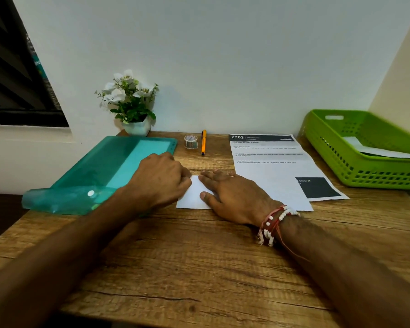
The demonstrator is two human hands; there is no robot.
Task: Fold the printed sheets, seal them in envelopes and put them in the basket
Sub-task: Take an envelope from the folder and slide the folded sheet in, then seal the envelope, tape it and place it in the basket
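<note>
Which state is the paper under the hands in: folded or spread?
Folded: the paper is a small blank rectangle, far smaller than the spread printed sheet; the right hand presses it.

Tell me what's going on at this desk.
A person is folding a small white sheet at the middle of the wooden desk. The left hand curls its fingers on the sheet's left edge while the right hand lies flat on it. Another printed sheet waits to the right, and the green basket beyond already holds white paper.

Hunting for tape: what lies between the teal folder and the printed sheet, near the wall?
Head view: a tape roll and, right of it, an orange pen.
</note>
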